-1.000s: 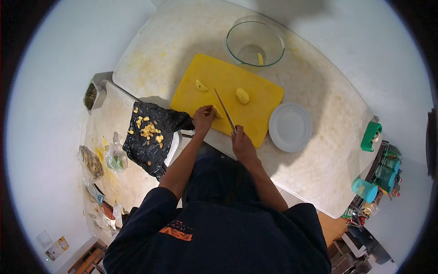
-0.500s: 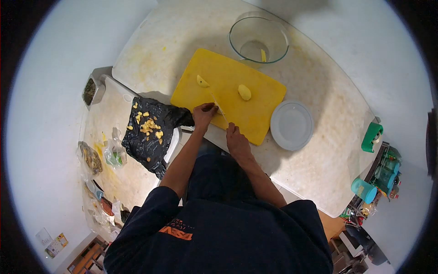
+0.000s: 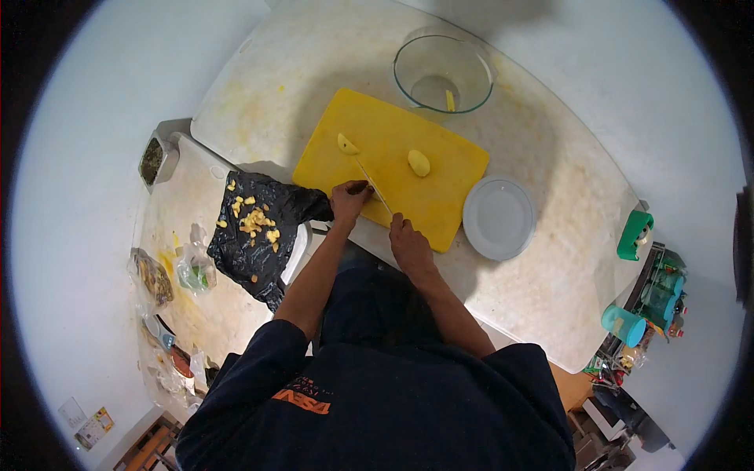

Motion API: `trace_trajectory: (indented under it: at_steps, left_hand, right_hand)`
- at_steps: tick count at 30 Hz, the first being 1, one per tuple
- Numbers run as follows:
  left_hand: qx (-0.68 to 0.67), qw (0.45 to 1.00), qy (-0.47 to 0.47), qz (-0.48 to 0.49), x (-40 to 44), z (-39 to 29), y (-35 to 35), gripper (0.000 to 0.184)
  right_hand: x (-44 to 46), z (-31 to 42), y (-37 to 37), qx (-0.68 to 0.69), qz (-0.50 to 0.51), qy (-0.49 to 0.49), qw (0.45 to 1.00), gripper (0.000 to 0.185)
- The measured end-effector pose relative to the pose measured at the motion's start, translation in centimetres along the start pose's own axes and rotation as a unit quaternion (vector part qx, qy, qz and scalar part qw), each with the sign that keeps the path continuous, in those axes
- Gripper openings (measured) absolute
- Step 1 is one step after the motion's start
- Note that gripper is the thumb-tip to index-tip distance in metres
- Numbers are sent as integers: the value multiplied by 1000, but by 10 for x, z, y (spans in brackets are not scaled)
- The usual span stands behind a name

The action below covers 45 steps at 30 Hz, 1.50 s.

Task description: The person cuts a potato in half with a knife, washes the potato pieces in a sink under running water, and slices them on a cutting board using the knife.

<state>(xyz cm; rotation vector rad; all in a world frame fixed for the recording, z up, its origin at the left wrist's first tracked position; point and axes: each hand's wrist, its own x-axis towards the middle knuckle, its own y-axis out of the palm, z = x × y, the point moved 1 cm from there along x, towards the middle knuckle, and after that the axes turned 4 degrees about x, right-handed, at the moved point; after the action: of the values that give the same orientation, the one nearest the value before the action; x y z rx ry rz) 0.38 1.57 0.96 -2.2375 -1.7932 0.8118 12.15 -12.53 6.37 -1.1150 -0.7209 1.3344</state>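
My right hand is closed round the handle of a knife, whose thin blade slants up and left over the yellow cutting board. Close to the blade, on its left, my left hand pinches a potato piece that its fingers mostly hide. A pale potato wedge lies near the blade's tip. Farther right on the board rests a larger peeled potato piece.
Beyond the board stands a glass bowl with a potato stick in it. A white plate sits at the right. On the left, a black plastic bag carries peelings. A green holder is at the far right.
The knife's blade has turned slightly and now shows longer, its tip nearer the wedge. Both hands stay almost in place; the whole view has shifted a little.
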Motion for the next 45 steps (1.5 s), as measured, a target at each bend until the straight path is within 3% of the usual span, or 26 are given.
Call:
trace_trajectory:
  at_steps: [8, 20, 29, 35, 38, 45]
  left_hand:
    - [-20, 1000, -18, 16, 11, 22, 5, 31]
    - [7, 1000, -18, 15, 16, 21, 5, 28]
    - [52, 998, -37, 24, 14, 16, 3, 28]
    - [12, 999, -21, 29, 15, 18, 4, 28]
    - [94, 995, -37, 24, 13, 8, -1, 28]
    - [59, 997, -24, 35, 16, 13, 2, 28]
  right_hand:
    - [5, 0, 8, -26, 6, 12, 1000, 18]
    - [14, 2, -10, 99, 85, 74, 989, 18]
    - [17, 2, -3, 86, 92, 95, 987, 20]
    - [16, 2, -8, 91, 93, 80, 988, 24]
    - [16, 1, -7, 99, 92, 74, 988, 24]
    - [22, 2, -10, 102, 126, 96, 982, 25]
